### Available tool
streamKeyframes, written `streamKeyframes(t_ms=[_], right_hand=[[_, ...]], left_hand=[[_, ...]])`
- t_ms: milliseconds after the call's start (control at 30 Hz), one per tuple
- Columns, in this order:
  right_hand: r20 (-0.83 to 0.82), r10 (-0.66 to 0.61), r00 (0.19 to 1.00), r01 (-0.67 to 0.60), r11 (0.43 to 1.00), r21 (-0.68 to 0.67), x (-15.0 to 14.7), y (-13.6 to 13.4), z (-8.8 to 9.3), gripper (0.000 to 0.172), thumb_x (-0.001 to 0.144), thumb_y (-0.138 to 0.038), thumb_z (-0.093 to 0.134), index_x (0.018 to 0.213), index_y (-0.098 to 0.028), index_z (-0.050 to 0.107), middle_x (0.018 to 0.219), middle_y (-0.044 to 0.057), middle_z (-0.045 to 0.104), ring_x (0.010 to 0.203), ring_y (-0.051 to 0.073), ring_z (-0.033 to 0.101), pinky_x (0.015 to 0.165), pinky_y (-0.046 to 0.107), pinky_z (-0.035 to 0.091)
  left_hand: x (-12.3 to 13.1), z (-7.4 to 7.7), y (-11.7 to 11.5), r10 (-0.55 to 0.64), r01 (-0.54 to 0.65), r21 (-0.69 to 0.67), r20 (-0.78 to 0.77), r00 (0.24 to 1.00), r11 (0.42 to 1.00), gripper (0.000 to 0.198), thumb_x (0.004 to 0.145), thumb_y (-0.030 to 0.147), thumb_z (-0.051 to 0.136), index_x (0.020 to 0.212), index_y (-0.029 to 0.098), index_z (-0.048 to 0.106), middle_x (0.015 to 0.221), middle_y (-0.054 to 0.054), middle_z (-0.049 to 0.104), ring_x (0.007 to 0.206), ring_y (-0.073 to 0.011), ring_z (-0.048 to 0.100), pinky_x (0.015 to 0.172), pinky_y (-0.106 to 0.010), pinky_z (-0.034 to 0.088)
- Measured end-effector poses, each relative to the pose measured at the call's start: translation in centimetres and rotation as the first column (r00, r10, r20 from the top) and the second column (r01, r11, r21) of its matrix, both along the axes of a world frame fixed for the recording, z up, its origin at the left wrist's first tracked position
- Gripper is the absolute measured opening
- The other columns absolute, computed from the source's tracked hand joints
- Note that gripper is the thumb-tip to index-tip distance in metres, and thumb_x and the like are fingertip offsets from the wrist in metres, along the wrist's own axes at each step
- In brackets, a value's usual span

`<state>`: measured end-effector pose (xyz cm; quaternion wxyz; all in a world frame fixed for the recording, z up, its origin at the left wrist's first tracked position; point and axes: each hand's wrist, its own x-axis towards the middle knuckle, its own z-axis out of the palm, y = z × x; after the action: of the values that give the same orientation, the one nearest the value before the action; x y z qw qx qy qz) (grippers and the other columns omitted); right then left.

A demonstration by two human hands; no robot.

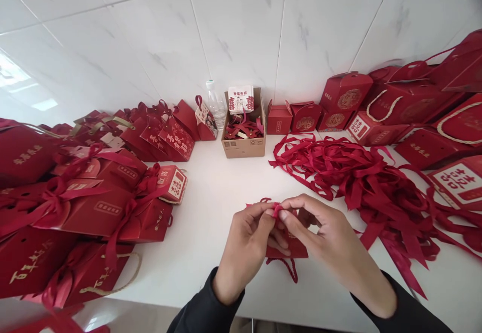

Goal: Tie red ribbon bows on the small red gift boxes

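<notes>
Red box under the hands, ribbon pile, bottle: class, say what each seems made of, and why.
Red box: probably smooth card, flat-sided. Ribbon pile: likely fabric, slightly shiny, in limp loops. Bottle: apparently glossy plastic, see-through with highlights.

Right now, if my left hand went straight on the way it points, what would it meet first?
Past the red ribbon it is pinching, your left hand would probably meet your right hand first, at the thumb and index tips, though exact depth is unclear.
</notes>
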<state>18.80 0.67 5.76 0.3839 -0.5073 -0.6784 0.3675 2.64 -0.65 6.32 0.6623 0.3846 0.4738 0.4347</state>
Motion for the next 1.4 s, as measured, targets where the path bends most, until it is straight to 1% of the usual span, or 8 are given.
streamKeyframes(t_ms=[133, 367, 533, 667, 1000, 1167, 1300, 1400], right_hand=[[0.007, -0.032, 0.999, 0.031, 0.998, 0.061, -0.1, -0.2, -0.4, 0.014, 0.099, -0.036, 0.063, 0.095, -0.027, 0.073, 0.086, 0.0, 0.075, 0.062, 0.015, 0.061, 0.052, 0.025, 0.048], [-0.04, -0.074, 0.996, 0.075, 0.997, 0.015, -0.2, -0.6, -0.4, 0.023, 0.097, -0.036, 0.066, 0.119, -0.029, 0.066, 0.086, -0.002, 0.074, 0.058, 0.012, 0.067, 0.043, 0.02, 0.049], [-0.045, -0.045, 0.998, 0.044, 0.999, -0.022, 0.2, -0.4, -0.1, 0.02, 0.099, -0.042, 0.063, 0.113, -0.028, 0.067, 0.086, -0.001, 0.076, 0.066, 0.014, 0.07, 0.052, 0.021, 0.055], [0.006, -0.062, 0.998, 0.062, 0.997, -0.048, 0.5, -0.3, -0.2, 0.023, 0.1, -0.049, 0.063, 0.099, -0.027, 0.068, 0.077, -0.001, 0.071, 0.063, 0.015, 0.064, 0.049, 0.023, 0.05], [-0.037, 0.016, 0.999, -0.022, 0.985, -0.173, 0.5, -0.1, -0.3, 0.03, 0.104, -0.054, 0.054, 0.095, -0.026, 0.063, 0.071, -0.004, 0.064, 0.062, 0.015, 0.061, 0.056, 0.025, 0.05], [0.031, -0.018, 0.999, 0.018, 1.0, -0.004, 0.5, -0.6, -0.5, 0.024, 0.108, -0.046, 0.05, 0.096, -0.027, 0.058, 0.075, -0.003, 0.064, 0.061, 0.015, 0.06, 0.051, 0.025, 0.049], [0.115, 0.015, 0.993, -0.049, 0.952, 0.303, 1.1, -1.1, -1.5, 0.008, 0.109, -0.026, 0.052, 0.102, -0.027, 0.057, 0.101, 0.004, 0.066, 0.089, 0.018, 0.07, 0.077, 0.029, 0.058], [0.188, 0.057, 0.98, -0.131, 0.902, 0.411, 1.7, -1.1, -2.3, 0.011, 0.107, -0.017, 0.053, 0.11, -0.027, 0.057, 0.111, 0.007, 0.064, 0.106, 0.021, 0.07, 0.087, 0.032, 0.059]], left_hand=[[0.0, 0.2, -0.3, -0.018, 0.018, 0.028, 0.009, 1.0, 0.999, 0.043, 0.085, 0.051, 0.077, 0.104, 0.013, 0.076, 0.063, -0.001, 0.069, 0.058, -0.0151, 0.068, 0.064, -0.026, 0.062], [0.2, -0.8, 0.1, 0.002, 0.0, 0.049, -0.025, 1.0, 0.999, 0.051, 0.087, 0.064, 0.072, 0.09, 0.013, 0.076, 0.058, 0.0, 0.065, 0.049, -0.0117, 0.063, 0.054, -0.023, 0.058], [0.2, -0.8, 0.2, 0.021, -0.02, 0.064, -0.011, 1.0, 0.998, 0.052, 0.082, 0.063, 0.078, 0.099, 0.013, 0.079, 0.063, 0.0, 0.066, 0.049, -0.0107, 0.064, 0.052, -0.022, 0.058], [0.2, -0.7, 0.2, 0.005, -0.005, 0.025, -0.012, 1.0, 1.0, 0.052, 0.079, 0.06, 0.082, 0.099, 0.013, 0.08, 0.062, 0.0, 0.067, 0.05, -0.0111, 0.064, 0.055, -0.023, 0.059], [-0.3, -0.3, 0.5, -0.083, 0.085, 0.037, -0.06, 0.995, 0.996, 0.049, 0.085, 0.059, 0.076, 0.101, 0.013, 0.08, 0.058, 0.0, 0.063, 0.05, -0.0115, 0.06, 0.051, -0.022, 0.056], [-0.4, -0.1, 0.9, -0.104, 0.104, -0.021, -0.014, 0.994, 0.994, 0.049, 0.087, 0.058, 0.075, 0.097, 0.011, 0.079, 0.063, -0.001, 0.065, 0.046, -0.0101, 0.058, 0.046, -0.021, 0.054], [-0.8, -0.2, 1.2, -0.085, 0.092, -0.076, 0.09, 0.992, 0.993, 0.048, 0.086, 0.056, 0.078, 0.102, 0.011, 0.078, 0.063, -0.003, 0.067, 0.051, -0.0129, 0.062, 0.05, -0.024, 0.057], [-1.1, -0.3, 1.2, -0.078, 0.094, -0.103, 0.144, 0.987, 0.99, 0.05, 0.086, 0.057, 0.078, 0.103, 0.01, 0.078, 0.063, -0.005, 0.071, 0.055, -0.0136, 0.066, 0.059, -0.024, 0.059]])
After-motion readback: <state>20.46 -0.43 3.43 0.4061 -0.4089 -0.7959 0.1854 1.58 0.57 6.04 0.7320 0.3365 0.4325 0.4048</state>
